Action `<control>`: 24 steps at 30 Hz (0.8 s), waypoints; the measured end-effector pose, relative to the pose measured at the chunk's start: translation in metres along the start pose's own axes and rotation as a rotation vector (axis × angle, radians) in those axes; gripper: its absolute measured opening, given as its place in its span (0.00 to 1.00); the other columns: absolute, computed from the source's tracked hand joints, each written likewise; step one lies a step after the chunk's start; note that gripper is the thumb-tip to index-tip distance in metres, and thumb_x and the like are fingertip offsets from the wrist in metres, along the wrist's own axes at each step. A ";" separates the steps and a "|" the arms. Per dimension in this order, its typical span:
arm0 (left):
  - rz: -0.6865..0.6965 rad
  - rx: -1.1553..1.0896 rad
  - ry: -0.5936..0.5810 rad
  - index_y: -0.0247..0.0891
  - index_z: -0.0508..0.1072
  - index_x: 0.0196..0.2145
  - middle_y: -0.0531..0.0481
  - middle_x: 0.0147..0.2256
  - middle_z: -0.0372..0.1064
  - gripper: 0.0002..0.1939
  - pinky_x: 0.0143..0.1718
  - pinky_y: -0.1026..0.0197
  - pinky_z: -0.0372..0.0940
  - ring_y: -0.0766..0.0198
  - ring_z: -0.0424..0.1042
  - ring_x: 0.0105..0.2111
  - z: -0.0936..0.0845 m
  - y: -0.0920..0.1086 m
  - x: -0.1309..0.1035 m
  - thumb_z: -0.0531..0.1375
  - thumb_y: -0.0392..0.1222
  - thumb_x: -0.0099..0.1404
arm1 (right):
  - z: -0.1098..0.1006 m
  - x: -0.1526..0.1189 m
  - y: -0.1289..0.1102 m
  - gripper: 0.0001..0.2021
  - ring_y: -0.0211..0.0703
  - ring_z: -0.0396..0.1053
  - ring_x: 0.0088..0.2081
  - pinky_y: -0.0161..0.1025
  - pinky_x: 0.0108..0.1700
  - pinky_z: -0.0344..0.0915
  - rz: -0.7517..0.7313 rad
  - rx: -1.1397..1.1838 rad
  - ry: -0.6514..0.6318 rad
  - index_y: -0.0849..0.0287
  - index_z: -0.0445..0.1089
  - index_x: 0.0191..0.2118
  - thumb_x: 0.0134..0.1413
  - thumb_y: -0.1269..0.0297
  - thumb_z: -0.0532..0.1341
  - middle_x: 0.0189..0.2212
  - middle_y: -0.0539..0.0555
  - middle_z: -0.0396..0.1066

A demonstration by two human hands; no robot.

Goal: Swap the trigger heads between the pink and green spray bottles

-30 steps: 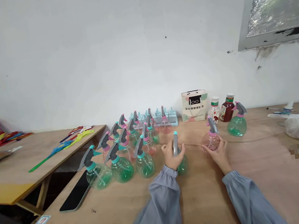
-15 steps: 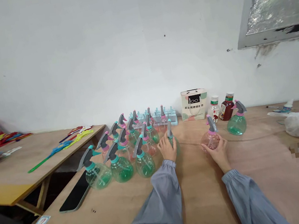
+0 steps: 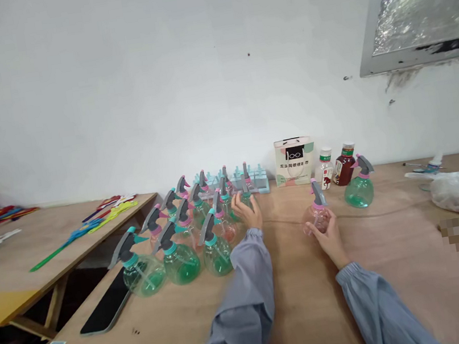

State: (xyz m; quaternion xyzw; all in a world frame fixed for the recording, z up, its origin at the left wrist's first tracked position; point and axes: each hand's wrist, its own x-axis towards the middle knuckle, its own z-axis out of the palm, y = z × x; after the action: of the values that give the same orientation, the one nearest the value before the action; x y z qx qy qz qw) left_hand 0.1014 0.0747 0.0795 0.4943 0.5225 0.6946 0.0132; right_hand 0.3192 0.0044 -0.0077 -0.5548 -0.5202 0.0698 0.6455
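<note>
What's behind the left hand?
A green spray bottle, its grey trigger head showing above the left hand; farther back, a pink-trimmed spray bottle and a light-blue rack. The hand covers much of the green bottle's body; most of the pink one's is hidden.

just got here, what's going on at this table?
Someone is handling spray bottles with both hands. The right hand holds a pink spray bottle by its body. The left hand is at a teal-topped spray bottle farther back, its grip partly hidden. More spray bottles stand grouped to the left, with a phone lying at the near left.
</note>
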 end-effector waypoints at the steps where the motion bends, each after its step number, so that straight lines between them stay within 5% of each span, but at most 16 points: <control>1: 0.040 -0.058 -0.002 0.33 0.62 0.57 0.30 0.58 0.58 0.25 0.63 0.43 0.51 0.48 0.57 0.63 -0.003 0.006 -0.011 0.54 0.50 0.68 | 0.001 -0.001 -0.001 0.44 0.59 0.62 0.59 0.59 0.61 0.59 -0.002 0.012 -0.012 0.61 0.53 0.62 0.49 0.36 0.62 0.58 0.69 0.60; 4: 0.175 -0.262 -0.261 0.36 0.63 0.57 0.33 0.57 0.59 0.27 0.64 0.43 0.51 0.49 0.59 0.62 -0.010 0.032 -0.045 0.59 0.51 0.64 | 0.007 -0.009 -0.005 0.38 0.56 0.63 0.59 0.59 0.61 0.59 -0.028 0.051 -0.088 0.60 0.53 0.63 0.55 0.39 0.59 0.57 0.67 0.62; 7: 0.098 -0.366 -0.512 0.37 0.59 0.61 0.34 0.60 0.58 0.44 0.65 0.42 0.51 0.45 0.58 0.63 -0.017 0.055 -0.066 0.71 0.50 0.51 | 0.014 -0.029 -0.015 0.34 0.55 0.64 0.59 0.58 0.62 0.60 -0.107 0.087 -0.223 0.58 0.52 0.64 0.59 0.43 0.57 0.58 0.66 0.64; 11: -0.093 -0.432 -0.603 0.40 0.65 0.56 0.42 0.47 0.69 0.35 0.58 0.47 0.60 0.51 0.69 0.52 -0.031 0.063 -0.070 0.70 0.44 0.51 | 0.012 -0.051 -0.031 0.36 0.58 0.62 0.61 0.58 0.62 0.60 -0.255 0.064 -0.456 0.56 0.52 0.65 0.57 0.45 0.60 0.61 0.64 0.63; 13: -0.130 -0.443 -0.593 0.41 0.66 0.55 0.44 0.46 0.70 0.30 0.54 0.50 0.64 0.56 0.71 0.46 -0.041 0.060 -0.067 0.67 0.42 0.54 | 0.002 -0.043 -0.033 0.35 0.59 0.61 0.62 0.58 0.62 0.59 -0.278 0.024 -0.467 0.54 0.54 0.65 0.56 0.44 0.60 0.61 0.63 0.63; 15: -0.140 -0.452 -0.551 0.42 0.67 0.54 0.43 0.49 0.70 0.28 0.55 0.51 0.63 0.57 0.71 0.47 -0.052 0.055 -0.064 0.65 0.40 0.55 | -0.015 -0.013 -0.028 0.31 0.59 0.60 0.62 0.58 0.62 0.58 -0.224 -0.021 -0.257 0.54 0.54 0.64 0.59 0.45 0.57 0.61 0.62 0.61; 19: -0.120 -0.479 -0.522 0.40 0.72 0.50 0.42 0.51 0.72 0.23 0.59 0.49 0.60 0.52 0.70 0.53 -0.070 0.052 -0.056 0.62 0.37 0.55 | -0.058 0.092 0.000 0.35 0.62 0.55 0.60 0.57 0.59 0.54 -0.011 -0.235 0.437 0.65 0.50 0.62 0.57 0.46 0.58 0.60 0.72 0.54; 21: -0.117 -0.488 -0.552 0.39 0.73 0.48 0.42 0.50 0.74 0.21 0.58 0.48 0.61 0.52 0.71 0.53 -0.076 0.053 -0.053 0.61 0.37 0.55 | -0.076 0.143 0.018 0.40 0.67 0.53 0.58 0.60 0.54 0.53 0.129 -0.385 0.527 0.72 0.51 0.60 0.53 0.45 0.61 0.56 0.81 0.54; 24: -0.131 -0.509 -0.588 0.38 0.74 0.46 0.42 0.47 0.75 0.18 0.56 0.50 0.63 0.53 0.73 0.50 -0.082 0.056 -0.048 0.61 0.39 0.56 | -0.092 0.189 0.038 0.43 0.67 0.58 0.51 0.58 0.46 0.55 0.120 -0.457 0.461 0.77 0.56 0.56 0.47 0.41 0.63 0.50 0.82 0.58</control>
State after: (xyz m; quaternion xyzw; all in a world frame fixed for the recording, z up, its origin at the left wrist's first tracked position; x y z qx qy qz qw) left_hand 0.0965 -0.0349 0.0909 0.6186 0.3378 0.6285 0.3290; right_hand 0.4917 0.0855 0.0885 -0.7161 -0.3291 -0.1383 0.5998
